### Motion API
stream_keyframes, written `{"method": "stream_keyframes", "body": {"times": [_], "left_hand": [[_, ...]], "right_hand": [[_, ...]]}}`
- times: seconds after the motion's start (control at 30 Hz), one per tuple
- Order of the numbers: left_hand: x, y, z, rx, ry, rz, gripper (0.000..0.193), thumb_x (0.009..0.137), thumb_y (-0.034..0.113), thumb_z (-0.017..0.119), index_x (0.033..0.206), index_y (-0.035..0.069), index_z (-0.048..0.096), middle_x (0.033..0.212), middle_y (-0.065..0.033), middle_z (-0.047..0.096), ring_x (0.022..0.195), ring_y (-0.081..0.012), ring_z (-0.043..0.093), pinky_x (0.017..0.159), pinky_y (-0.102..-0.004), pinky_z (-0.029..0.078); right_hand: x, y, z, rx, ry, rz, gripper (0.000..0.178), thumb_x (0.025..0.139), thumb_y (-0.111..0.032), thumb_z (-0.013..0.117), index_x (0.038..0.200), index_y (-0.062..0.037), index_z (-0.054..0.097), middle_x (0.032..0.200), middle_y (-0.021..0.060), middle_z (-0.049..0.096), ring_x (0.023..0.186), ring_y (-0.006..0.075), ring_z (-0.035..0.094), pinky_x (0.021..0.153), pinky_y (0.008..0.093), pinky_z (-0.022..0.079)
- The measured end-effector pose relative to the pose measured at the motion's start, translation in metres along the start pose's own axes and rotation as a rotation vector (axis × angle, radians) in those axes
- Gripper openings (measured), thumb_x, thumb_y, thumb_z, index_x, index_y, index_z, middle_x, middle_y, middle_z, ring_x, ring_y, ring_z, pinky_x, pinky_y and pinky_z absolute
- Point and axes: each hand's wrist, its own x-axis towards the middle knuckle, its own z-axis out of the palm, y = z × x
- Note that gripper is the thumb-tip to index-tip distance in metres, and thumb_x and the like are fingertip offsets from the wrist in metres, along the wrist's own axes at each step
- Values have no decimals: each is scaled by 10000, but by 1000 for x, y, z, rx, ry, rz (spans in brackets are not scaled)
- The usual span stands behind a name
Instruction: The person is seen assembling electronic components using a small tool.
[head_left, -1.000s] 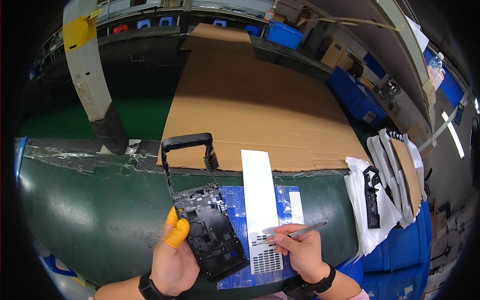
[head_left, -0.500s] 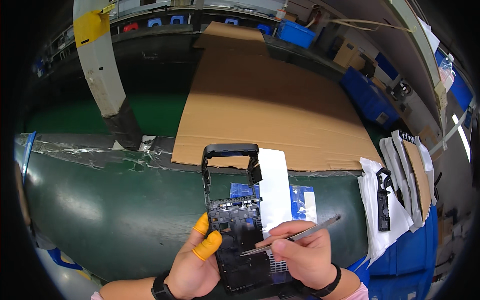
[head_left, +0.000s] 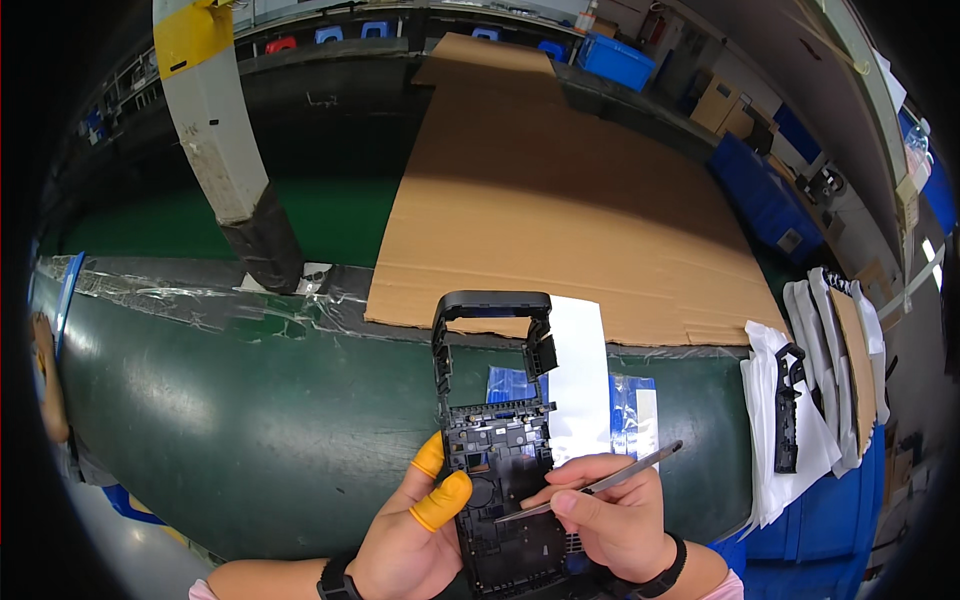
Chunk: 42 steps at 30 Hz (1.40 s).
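Note:
A black plastic device housing (head_left: pixel 500 470) with an open frame at its top end stands tilted up in front of me. My left hand (head_left: pixel 405 535) grips it by its left edge, yellow finger cots on the thumb and a finger. In my right hand (head_left: pixel 615 515) are metal tweezers (head_left: pixel 630 468), pinched between thumb and fingers. Their tip lies over the inner face of the housing, at its lower middle; whether it touches or holds anything is too small to tell. Behind the housing lie a white sheet (head_left: pixel 580 380) and blue plastic-wrapped packets (head_left: pixel 633 410).
A big cardboard sheet (head_left: pixel 560 210) covers the far side of the green table (head_left: pixel 250 430). To the right, a black plastic part (head_left: pixel 787 420) rests on white foam sheets (head_left: pixel 760 450) above a blue crate (head_left: pixel 810 520). A post (head_left: pixel 215 140) rises at left; another person's arm (head_left: pixel 47 380) shows at the left edge.
The whole scene has shifted slightly to the right in view. The tweezers' tip stays over the housing's lower part, and both hands keep their holds. Another person's arm shows more at the left edge.

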Motion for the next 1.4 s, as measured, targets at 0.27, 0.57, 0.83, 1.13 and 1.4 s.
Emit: {"method": "stream_keyframes", "body": {"times": [0.27,0.57,0.83,1.13,1.4], "left_hand": [[0,-1,1,2,-2,14,453,919,145,394,1345,156,243,1293,-110,397,1176,-262,418,978,-458,343],[0,-1,-2,-7,-7,14,449,919,142,395,1343,165,250,1289,-110,402,1173,-261,420,978,-458,342],[-1,-2,-1,2,2,19,449,917,148,404,1340,162,255,1289,-113,400,1174,-259,418,979,-454,341],[2,-4,-2,4,-33,20,441,917,155,407,1334,149,263,1282,-114,404,1168,-254,421,975,-447,346],[2,2,-4,21,-53,29,439,917,178,411,1329,136,264,1278,-120,404,1164,-263,424,974,-456,345]], "right_hand": [[1,0,0,-28,1,11,225,782,-30,628,985,60,594,826,126,646,603,77,538,524,179,416],[2,2,-1,-7,-8,11,218,785,-11,616,989,61,590,834,125,649,598,75,534,526,177,420],[1,1,1,-41,13,20,213,784,-1,611,986,62,591,826,125,647,598,75,532,526,175,421],[0,4,-1,-33,28,-5,201,781,4,615,972,63,598,818,124,645,586,83,526,518,178,410],[3,5,4,-85,45,-45,204,780,-4,616,972,62,596,786,121,641,567,85,527,496,182,406]]}}
